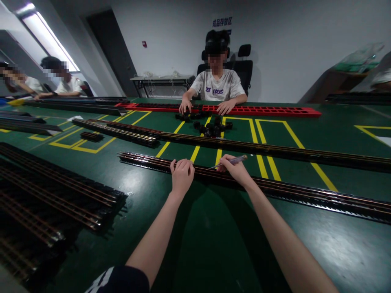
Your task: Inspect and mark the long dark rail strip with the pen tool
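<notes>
A long black rail with copper strips (305, 194) lies across the green table in front of me. My left hand (182, 176) rests on it with the fingers curled over its far edge. Just to the right, my right hand (235, 169) holds a slim pen-like tool (232, 161), its tip pointing left and down at the rail between my two hands.
A second long rail (275, 149) lies beyond. A stack of rails (45, 199) fills the near left. Across the table a seated person has both hands on a red slotted strip (269, 110), with small black parts (212, 128) piled nearby. Other people sit far left.
</notes>
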Motion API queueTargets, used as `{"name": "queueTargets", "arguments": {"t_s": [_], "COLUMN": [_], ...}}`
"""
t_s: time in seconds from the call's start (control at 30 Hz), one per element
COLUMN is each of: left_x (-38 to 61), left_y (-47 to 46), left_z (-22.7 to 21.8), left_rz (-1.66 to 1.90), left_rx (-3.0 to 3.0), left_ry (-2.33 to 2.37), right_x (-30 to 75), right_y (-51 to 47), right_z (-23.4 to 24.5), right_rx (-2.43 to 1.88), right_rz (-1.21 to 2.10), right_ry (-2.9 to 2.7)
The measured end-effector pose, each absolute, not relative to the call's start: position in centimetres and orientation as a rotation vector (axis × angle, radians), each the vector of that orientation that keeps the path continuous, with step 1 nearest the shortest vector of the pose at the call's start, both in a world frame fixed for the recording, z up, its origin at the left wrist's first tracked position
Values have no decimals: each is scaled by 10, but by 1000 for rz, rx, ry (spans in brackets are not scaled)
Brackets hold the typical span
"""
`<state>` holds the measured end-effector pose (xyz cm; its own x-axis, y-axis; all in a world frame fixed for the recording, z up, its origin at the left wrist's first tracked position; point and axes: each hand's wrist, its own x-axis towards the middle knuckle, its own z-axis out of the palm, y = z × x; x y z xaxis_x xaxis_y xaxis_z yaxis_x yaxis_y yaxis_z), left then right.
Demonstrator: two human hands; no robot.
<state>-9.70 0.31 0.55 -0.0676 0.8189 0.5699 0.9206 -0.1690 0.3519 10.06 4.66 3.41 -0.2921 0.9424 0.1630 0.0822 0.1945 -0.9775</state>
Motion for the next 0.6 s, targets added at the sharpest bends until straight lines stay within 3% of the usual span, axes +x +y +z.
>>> {"name": "queueTargets", "arguments": {"t_s": [0.6], "left_x": [-79], "left_y": [4], "left_z": [3], "left_rz": [-824], "left_rx": [-2202], "left_ry": [-1894], "right_x": [109], "right_y": [47], "right_z": [37], "right_rx": [-1007], "right_rz": [1231], "right_ry": [-1597]}}
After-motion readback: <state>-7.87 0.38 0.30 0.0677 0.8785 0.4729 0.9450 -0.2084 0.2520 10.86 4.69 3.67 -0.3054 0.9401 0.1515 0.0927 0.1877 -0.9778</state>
